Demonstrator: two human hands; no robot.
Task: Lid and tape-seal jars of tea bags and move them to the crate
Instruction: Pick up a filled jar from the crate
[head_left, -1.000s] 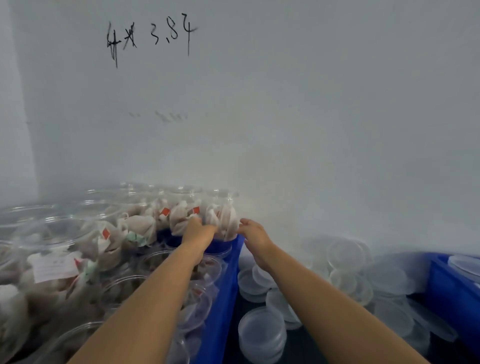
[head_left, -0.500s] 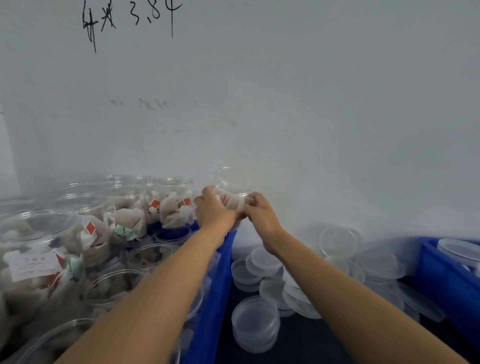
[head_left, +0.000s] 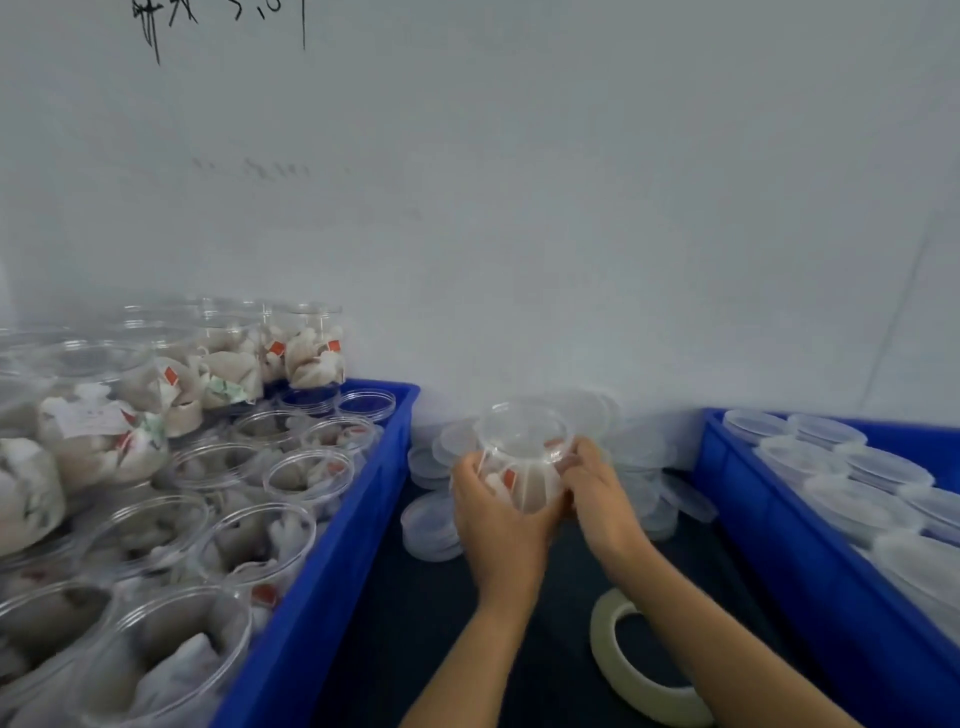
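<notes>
A pale grey-white painted wall (head_left: 571, 218) fills the upper view; black handwritten marks (head_left: 218, 21) sit at its top left, cut off by the frame edge; fainter grey smudges (head_left: 254, 169) lie lower on it; a dark bench surface (head_left: 415, 623) runs below

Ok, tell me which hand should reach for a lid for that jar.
Probably the right hand. The loose lids are piled just beyond and beside it, while the left hand wraps more of the jar and can likely steady it alone.
</notes>
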